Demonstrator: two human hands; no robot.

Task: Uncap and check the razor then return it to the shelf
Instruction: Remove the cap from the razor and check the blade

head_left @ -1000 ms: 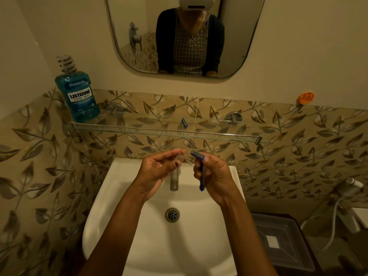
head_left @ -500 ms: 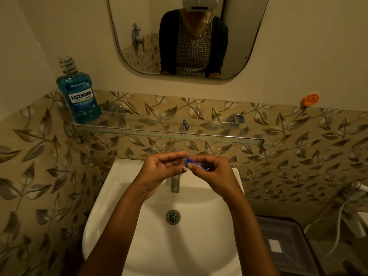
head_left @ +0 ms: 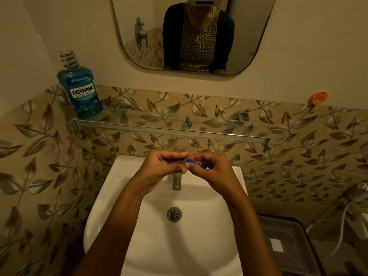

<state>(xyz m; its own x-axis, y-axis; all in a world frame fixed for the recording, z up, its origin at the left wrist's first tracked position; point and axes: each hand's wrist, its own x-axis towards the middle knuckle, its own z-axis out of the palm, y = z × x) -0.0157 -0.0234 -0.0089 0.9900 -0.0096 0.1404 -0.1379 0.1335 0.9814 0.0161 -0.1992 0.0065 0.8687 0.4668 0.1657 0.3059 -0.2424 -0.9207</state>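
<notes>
Both hands have drawn together over the sink (head_left: 111,196); left hand (head_left: 159,168) and right hand (head_left: 214,170) pinch the razor (head_left: 192,162).

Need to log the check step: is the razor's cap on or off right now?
Cannot tell. Both hands, left and right, pinch the blue razor at its head, hiding any cap.

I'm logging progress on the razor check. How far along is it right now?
Done: the razor is off the shelf, held over the sink. In hand: the right hand has the handle in its grip while the left hand pinches at the head; whether the cap is on or off is too small to tell. Left: returning it to the shelf.
</notes>
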